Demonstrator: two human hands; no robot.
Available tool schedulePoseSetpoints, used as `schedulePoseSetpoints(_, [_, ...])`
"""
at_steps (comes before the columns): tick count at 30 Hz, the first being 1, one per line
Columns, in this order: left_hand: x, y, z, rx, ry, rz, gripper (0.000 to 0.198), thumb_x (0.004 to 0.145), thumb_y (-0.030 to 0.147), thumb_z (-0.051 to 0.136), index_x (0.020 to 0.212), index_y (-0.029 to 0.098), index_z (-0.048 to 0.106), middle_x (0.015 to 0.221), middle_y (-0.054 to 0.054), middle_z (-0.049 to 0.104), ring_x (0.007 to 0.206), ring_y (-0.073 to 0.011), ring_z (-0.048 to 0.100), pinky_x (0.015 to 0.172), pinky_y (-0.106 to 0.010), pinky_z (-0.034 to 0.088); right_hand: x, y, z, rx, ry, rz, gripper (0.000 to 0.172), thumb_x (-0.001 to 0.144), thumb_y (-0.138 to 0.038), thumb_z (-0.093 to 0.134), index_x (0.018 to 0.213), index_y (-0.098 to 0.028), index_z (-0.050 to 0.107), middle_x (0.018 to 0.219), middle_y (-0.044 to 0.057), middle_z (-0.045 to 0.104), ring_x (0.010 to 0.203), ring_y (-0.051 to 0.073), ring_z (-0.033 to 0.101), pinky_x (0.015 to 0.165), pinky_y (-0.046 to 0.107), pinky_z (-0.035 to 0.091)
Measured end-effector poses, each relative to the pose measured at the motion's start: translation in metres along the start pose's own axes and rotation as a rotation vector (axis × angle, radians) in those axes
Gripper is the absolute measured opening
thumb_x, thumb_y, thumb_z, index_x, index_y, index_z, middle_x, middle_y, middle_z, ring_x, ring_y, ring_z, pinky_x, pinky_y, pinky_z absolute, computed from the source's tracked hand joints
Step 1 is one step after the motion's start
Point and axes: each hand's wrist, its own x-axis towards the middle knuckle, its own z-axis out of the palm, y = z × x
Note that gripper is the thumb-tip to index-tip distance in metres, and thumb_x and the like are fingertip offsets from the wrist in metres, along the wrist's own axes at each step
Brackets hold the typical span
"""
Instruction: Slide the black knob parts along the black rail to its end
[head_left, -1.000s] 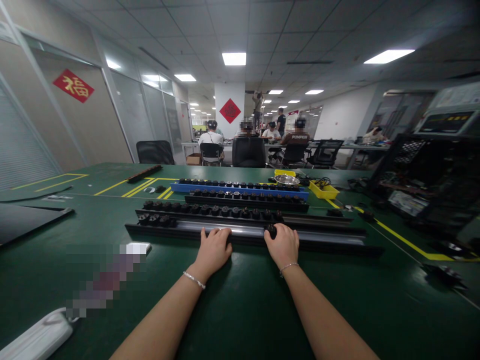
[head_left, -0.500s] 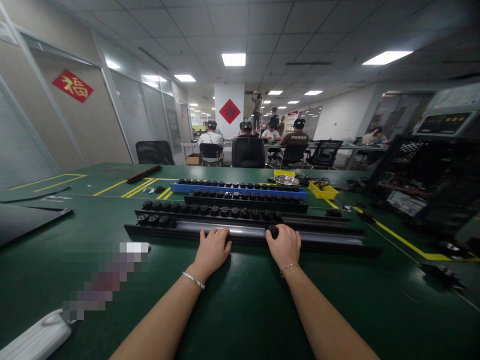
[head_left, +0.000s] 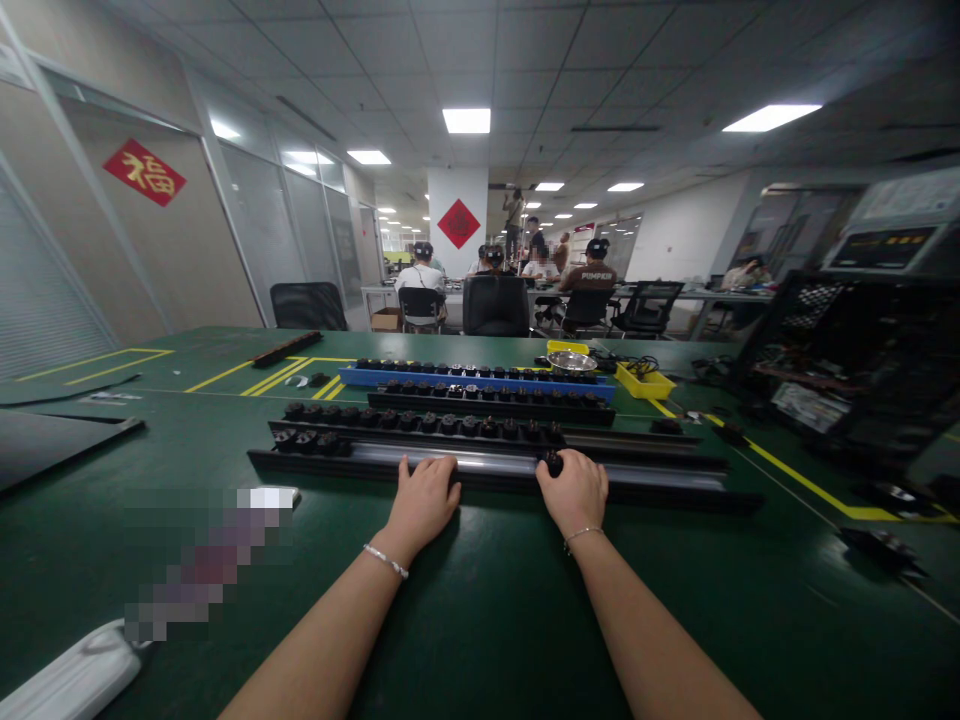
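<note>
The fingers of my right hand (head_left: 576, 487) are clamped on a small black part (head_left: 553, 462) — thumb against its left side — at the shiny channel of the nearest black rail (head_left: 675, 477), while those of my left hand (head_left: 424, 497) lie slightly apart over the rail's near edge, though I cannot tell whether they grip it. Left of my left fingers, a few similar black pieces (head_left: 306, 440) sit in the rail's end. Beyond both hands on the green table (head_left: 480, 610) stand more filled rails — one blue rail (head_left: 480, 381) farthest — with a yellow tray (head_left: 645, 383) off beyond my right fingers.
</note>
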Motion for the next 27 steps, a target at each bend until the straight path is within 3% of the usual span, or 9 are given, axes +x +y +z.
schedulePoseSetpoints(9, [0.0, -0.001, 0.001, 0.011, -0.005, 0.005, 0.024, 0.085, 0.026, 0.046, 0.109, 0.024, 0.049, 0.107, -0.005, 0.064, 0.107, -0.022, 0.053, 0.106, -0.056, 0.019, 0.003, 0.003, -0.007, -0.048, -0.016, 0.018, 0.03, 0.076, -0.035, 0.048, 0.094, -0.016, 0.062, 0.103, 0.01, 0.065, 0.101, 0.025, 0.052, 0.097, 0.04, 0.026])
schedulePoseSetpoints(21, [0.001, -0.002, 0.002, -0.005, -0.001, 0.004, 0.022, 0.086, 0.024, 0.043, 0.107, 0.024, 0.05, 0.106, -0.005, 0.064, 0.106, -0.0218, 0.053, 0.106, -0.057, 0.018, 0.009, 0.011, -0.018, -0.094, -0.143, -0.035, 0.029, 0.079, -0.038, 0.047, 0.093, -0.017, 0.062, 0.103, 0.01, 0.064, 0.1, 0.023, 0.053, 0.085, 0.034, 0.035])
schedulePoseSetpoints(27, [0.001, 0.0, -0.001, 0.003, -0.008, -0.005, 0.022, 0.086, 0.024, 0.043, 0.107, 0.024, 0.05, 0.106, -0.005, 0.064, 0.106, -0.0217, 0.054, 0.106, -0.055, 0.019, 0.009, 0.018, -0.014, -0.056, -0.074, -0.043, 0.031, 0.078, -0.037, 0.049, 0.097, -0.016, 0.062, 0.105, 0.01, 0.063, 0.101, 0.024, 0.052, 0.087, 0.033, 0.034])
